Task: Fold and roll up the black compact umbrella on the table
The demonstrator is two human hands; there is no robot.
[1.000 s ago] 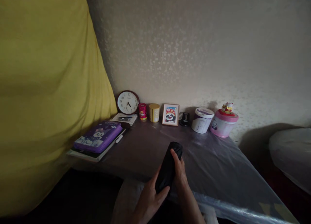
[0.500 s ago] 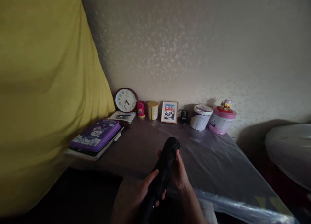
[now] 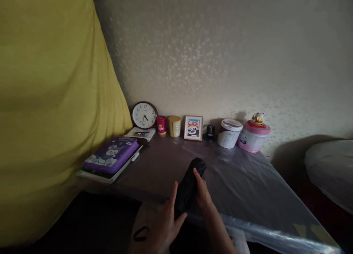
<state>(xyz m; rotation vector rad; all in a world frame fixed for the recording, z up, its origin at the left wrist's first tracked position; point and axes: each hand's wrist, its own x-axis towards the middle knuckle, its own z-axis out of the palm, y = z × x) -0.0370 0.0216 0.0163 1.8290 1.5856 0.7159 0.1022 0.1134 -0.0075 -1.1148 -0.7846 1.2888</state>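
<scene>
A black folded umbrella (image 3: 188, 189) is held slanting over the front edge of the table, its rounded far end pointing away. My right hand (image 3: 203, 195) is closed round its upper right side, thumb lying along the dark fabric. At the lower end, my left hand (image 3: 167, 219) holds it with index finger and thumb stretched apart; its other fingers are hidden. A black strap loop (image 3: 141, 233) hangs left of my left hand. The umbrella's lower end is hidden behind that hand.
Along the wall stand a clock (image 3: 144, 115), a pink can (image 3: 161, 125), a yellow can (image 3: 174, 127), a panda picture frame (image 3: 193, 128), a small black object (image 3: 210, 132) and two tubs (image 3: 230, 133). A purple case (image 3: 111, 154) lies at left, beside a yellow curtain (image 3: 55, 99).
The left hand has turned, its index finger and thumb now spread. The right thumb has moved onto the top of the umbrella. The strap loop has come into view.
</scene>
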